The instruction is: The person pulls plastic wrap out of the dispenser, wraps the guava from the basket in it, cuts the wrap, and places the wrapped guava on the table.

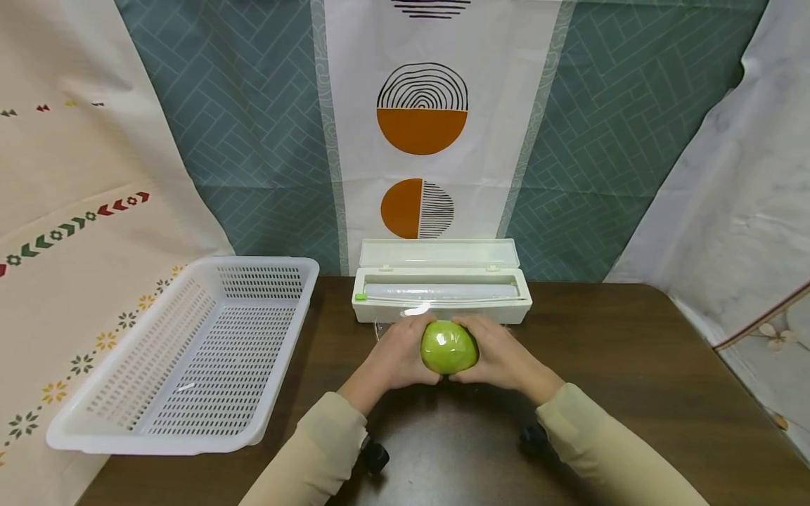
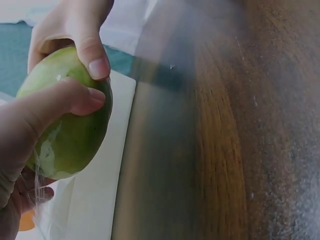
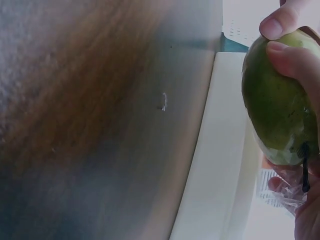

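A round, glossy green fruit (image 1: 448,347) with clear plastic wrap over its skin is held up between both hands, above the table. My left hand (image 1: 405,355) grips its left side and my right hand (image 1: 500,355) its right side. In the left wrist view, both thumbs press on the near face of the green fruit (image 2: 75,135). A dark stem sticks out of the green fruit (image 3: 275,110) in the right wrist view, and loose plastic wrap (image 3: 290,195) bunches by the fingers there. Just behind the hands stands a white cling-film box (image 1: 443,311), its lid up and a roll inside.
On the left stands a white perforated plastic basket (image 1: 253,422), with a small white scrap (image 1: 186,386) in it. The brown wooden table (image 1: 607,393) extends to both sides. A patterned cloth (image 1: 272,140) hangs behind the box.
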`<state>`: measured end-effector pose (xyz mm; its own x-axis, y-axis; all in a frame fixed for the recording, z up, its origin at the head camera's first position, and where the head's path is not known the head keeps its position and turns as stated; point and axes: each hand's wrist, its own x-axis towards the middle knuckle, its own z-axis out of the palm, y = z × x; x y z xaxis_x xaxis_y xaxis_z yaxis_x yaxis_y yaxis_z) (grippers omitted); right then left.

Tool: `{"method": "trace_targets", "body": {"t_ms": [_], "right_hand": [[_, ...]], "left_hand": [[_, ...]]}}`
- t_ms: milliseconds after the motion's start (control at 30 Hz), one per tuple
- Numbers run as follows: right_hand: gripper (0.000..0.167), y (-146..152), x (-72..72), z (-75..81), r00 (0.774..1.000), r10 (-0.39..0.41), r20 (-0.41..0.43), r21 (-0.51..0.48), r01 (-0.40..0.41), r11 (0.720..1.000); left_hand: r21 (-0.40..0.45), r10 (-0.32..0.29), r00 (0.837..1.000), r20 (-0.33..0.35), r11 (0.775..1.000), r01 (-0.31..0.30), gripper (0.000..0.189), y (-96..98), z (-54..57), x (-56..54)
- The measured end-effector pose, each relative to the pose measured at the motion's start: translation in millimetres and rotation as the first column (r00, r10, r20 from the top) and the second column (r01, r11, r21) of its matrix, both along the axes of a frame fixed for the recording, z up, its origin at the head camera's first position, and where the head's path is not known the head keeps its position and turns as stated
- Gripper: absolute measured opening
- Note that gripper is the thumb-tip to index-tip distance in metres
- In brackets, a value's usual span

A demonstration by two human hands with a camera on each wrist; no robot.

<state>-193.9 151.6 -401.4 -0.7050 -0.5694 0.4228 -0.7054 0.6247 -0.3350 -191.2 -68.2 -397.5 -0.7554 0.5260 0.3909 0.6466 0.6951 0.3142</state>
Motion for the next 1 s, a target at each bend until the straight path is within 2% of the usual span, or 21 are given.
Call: {"method": "trace_targets", "body": {"t_ms": [233, 500, 733, 867, 1000], "right_hand": [[0.086, 2, 13.3, -0.9, 0.997, -0.029, 0.071, 0.000, 0.029, 1.000], [0.087, 2, 16.8, -0.4, 0.994, -0.011, 0.108, -0.028, 0.014, 1.000], [0.095, 2, 15.5, -0.3, 0.986, -0.024, 0.163, -0.014, 0.027, 1.000], [0.101, -1, 13.6, -1.5, 0.972, -0.040, 0.230, 0.012, 0.038, 0.999], [0.100, -4, 12.4, -5.6, 0.965, -0.064, 0.255, 0.041, 0.055, 0.998]], "left_hand": [[0.002, -0.012, 0.995, 0.103, 1.000, 0.012, 0.082, -1.6, -1.6, 9.8], [0.012, -0.002, 0.993, 0.116, 1.000, 0.001, 0.084, -3.9, 0.6, 13.1], [0.008, 0.000, 0.987, 0.158, 1.000, -0.002, 0.083, -3.8, 1.0, 8.0], [0.011, 0.013, 0.979, 0.204, 1.000, -0.015, 0.080, -2.4, 1.9, 3.8], [0.003, 0.024, 0.970, 0.242, 1.000, -0.026, 0.078, -0.8, 0.3, 1.9]]}}
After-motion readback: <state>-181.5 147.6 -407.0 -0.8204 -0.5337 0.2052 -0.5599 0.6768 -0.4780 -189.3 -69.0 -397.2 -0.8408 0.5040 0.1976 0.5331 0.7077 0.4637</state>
